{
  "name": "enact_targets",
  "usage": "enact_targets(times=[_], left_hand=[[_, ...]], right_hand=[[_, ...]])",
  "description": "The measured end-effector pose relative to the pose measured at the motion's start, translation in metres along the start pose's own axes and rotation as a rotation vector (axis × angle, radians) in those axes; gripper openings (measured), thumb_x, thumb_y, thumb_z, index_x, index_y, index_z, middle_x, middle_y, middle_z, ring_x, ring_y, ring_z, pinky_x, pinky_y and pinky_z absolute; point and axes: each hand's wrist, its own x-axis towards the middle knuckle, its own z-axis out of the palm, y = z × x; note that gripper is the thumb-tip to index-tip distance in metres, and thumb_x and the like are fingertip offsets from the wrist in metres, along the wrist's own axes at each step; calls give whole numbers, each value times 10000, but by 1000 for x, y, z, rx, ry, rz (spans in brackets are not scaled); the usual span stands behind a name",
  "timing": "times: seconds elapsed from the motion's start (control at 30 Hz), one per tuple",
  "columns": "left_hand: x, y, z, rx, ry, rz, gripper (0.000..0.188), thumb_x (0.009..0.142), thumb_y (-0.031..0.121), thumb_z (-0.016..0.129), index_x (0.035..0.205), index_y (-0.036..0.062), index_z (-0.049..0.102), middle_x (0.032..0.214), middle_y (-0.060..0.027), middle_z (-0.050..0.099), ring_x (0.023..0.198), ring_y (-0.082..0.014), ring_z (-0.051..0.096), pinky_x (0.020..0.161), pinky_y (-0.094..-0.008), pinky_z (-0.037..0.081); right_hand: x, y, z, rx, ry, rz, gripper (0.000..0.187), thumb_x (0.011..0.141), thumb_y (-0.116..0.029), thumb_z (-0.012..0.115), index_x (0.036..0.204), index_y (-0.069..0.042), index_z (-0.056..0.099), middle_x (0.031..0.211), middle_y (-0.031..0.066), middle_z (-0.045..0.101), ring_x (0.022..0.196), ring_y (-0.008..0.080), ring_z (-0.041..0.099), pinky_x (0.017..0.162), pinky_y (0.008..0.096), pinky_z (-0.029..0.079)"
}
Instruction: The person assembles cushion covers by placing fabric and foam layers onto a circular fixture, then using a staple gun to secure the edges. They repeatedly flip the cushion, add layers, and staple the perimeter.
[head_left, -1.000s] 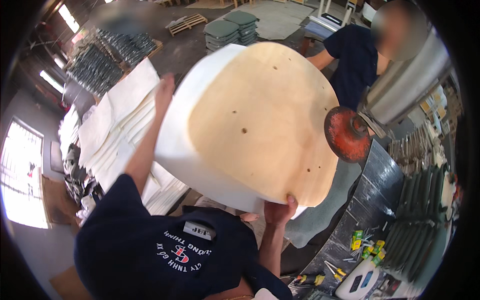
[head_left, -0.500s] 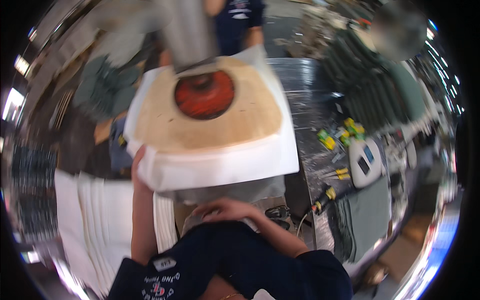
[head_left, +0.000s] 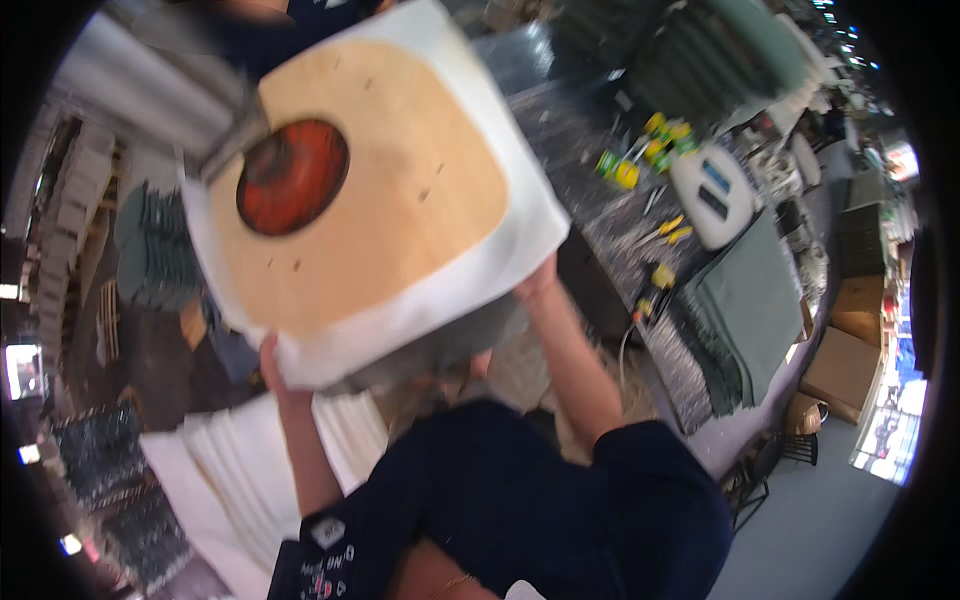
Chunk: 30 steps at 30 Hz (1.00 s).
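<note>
A pale plywood panel [head_left: 400, 225] with rounded corners lies on a larger white foam sheet [head_left: 545, 225]. A round red pad [head_left: 305, 180] on a dark mount, at the end of a grey metal column [head_left: 150, 95], sits against the panel's left part. At the near left corner of the foam my left hand [head_left: 273, 366] grips the edge, thumb showing and the other fingers hidden underneath. My right hand [head_left: 540, 281] holds the right corner, its fingers mostly out of sight below. Dark grey material [head_left: 440, 345] shows under the foam's near edge.
To the right, a plastic-covered table [head_left: 560, 130] carries yellow-green packets [head_left: 620, 168], yellow-handled tools [head_left: 668, 232], a white plastic case [head_left: 715, 195] and folded grey-green fabric [head_left: 745, 310]. White sheets [head_left: 250, 455] are stacked at lower left. Another person [head_left: 290, 30] stands beyond the panel.
The panel and foam have turned counterclockwise, with the view turning too. My right hand has gone from near my waist to the foam's right corner; my left hand keeps the left corner.
</note>
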Motion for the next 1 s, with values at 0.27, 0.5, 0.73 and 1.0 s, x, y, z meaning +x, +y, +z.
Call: enact_targets(times=[0.27, 0.5, 0.73, 1.0], left_hand=[[-9, -71, 20, -33, 289, -207, 543, 1028, 431, 586, 1434, 79, 510, 1338, -106, 637, 1171, -281, 661, 968, -449, 579], [-16, -103, -47, 5, 320, -208, 563, 977, 406, 696, 1391, 63, 528, 1235, -102, 668, 1088, -256, 690, 891, -425, 610], [0, -118, -105, 123, 434, -150, 560, 1001, 375, 672, 1423, 33, 536, 1291, -102, 666, 1090, -259, 683, 945, -415, 580], [12, -112, -68, 119, 269, -338, 604, 1030, 454, 563, 1488, 67, 488, 1409, -111, 613, 1251, -302, 623, 1038, -465, 540]], right_hand=[[-27, -9, -26, -596, 300, 226, 581, 1025, -449, 573, 1423, -30, 514, 1260, 145, 682, 1117, 265, 692, 946, 416, 588], [-46, 36, -79, -484, 367, 340, 573, 1019, -445, 559, 1424, -42, 514, 1259, 138, 678, 1100, 271, 691, 932, 415, 582], [-65, 54, -84, -425, 450, 346, 550, 996, -409, 610, 1394, -36, 539, 1258, 127, 675, 1135, 275, 664, 977, 453, 541], [-52, 44, -79, -642, 554, 266, 547, 917, -326, 698, 1293, 54, 582, 1146, 169, 707, 993, 275, 704, 874, 420, 561]])
